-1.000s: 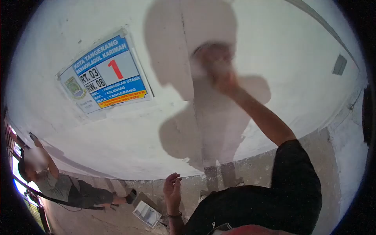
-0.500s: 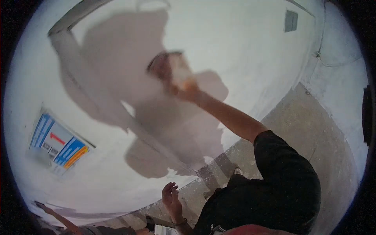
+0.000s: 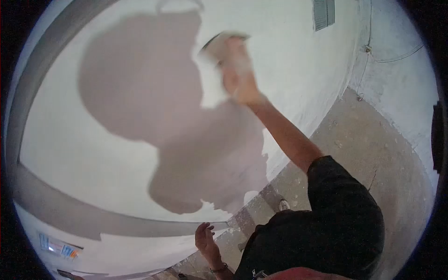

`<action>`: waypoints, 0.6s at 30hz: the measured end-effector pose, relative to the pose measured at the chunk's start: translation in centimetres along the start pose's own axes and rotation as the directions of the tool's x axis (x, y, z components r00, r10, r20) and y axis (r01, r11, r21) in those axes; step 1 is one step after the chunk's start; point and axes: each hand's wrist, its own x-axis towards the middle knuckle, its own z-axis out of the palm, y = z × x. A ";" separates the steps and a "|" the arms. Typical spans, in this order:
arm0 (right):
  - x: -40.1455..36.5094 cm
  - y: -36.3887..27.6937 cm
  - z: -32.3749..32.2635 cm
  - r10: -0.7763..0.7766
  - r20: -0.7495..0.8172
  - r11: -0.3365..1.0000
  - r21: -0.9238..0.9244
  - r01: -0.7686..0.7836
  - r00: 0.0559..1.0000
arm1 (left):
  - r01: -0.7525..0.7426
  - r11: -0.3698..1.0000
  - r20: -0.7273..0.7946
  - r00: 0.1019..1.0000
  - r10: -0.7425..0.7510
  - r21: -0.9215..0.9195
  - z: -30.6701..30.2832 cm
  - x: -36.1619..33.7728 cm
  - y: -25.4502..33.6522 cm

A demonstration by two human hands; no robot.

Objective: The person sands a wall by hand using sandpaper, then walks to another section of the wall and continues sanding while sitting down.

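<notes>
My right hand (image 3: pixel 239 74) is raised against the white wall (image 3: pixel 84 154) and grips a flat sanding block (image 3: pixel 219 43), pressed to the surface; both are motion-blurred. My own shadow falls across the wall to the left of the hand. My left hand (image 3: pixel 205 238) hangs low near the wall's foot, fingers loosely apart, holding nothing, with a bracelet on the wrist. My black sleeve covers the right upper arm.
A grey beam (image 3: pixel 60 210) crosses the wall at lower left. A blue and white sign (image 3: pixel 58 246) sits at the bottom left. A vent (image 3: pixel 323 13) is high on the wall. Bare concrete floor (image 3: pixel 368 149) lies to the right, with a cable (image 3: pixel 368 46) in the corner.
My view has swung up and right, so the sign slid to the bottom left and the other person is out of view. My right hand moved upward along the wall.
</notes>
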 end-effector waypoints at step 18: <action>-5.0 19.5 -12.4 -0.129 -0.062 0.982 -0.148 0.118 0.990 | 0.028 0.999 0.101 0.994 -0.032 0.039 17.5 3.4 -0.5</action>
